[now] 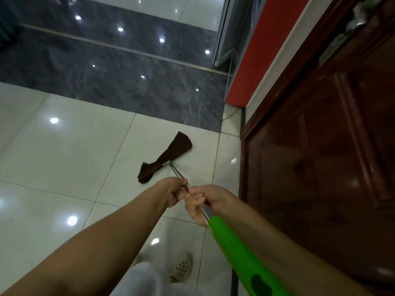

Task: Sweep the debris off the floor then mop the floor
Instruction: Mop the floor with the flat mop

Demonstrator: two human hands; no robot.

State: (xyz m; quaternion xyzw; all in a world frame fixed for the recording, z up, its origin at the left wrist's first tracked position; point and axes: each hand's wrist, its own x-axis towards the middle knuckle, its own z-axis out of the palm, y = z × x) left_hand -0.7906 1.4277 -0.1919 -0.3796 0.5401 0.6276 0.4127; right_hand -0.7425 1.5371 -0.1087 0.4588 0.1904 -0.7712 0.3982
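Mopping looks to be the step in hand, since a flat mop with a dark brown cloth head (pixel 165 157) lies on the glossy white tiled floor (pixel 64 159) and no debris shows on the tiles in view. The cloth head sits toward eleven o'clock from the hands, well apart from them, with its long axis running from seven to one o'clock across the tile. A thin metal shaft (pixel 176 172) rises from the middle of the cloth back toward five o'clock, passes through both hands, and widens into a bright green plastic handle sleeve (pixel 233 248) at the lower edge of view.

The left hand (pixel 176 192) is the nearer one to the mop head; its grip is curled round the shaft. The right hand (pixel 205 202) touches it just behind, its grip wrapped round the metal where it meets the green sleeve. So any push or pull would run along the shaft line, five to eleven o'clock (the left hand steering, I judge, and the right driving).

Beyond the cloth, at twelve o'clock, a band of dark grey marble flooring (pixel 119 82) begins. A polished dark brown wooden door (pixel 320 157) stands close at three o'clock, with a red wall panel (pixel 263 50) farther up. One pale perforated clog (pixel 181 268) shows at six o'clock.
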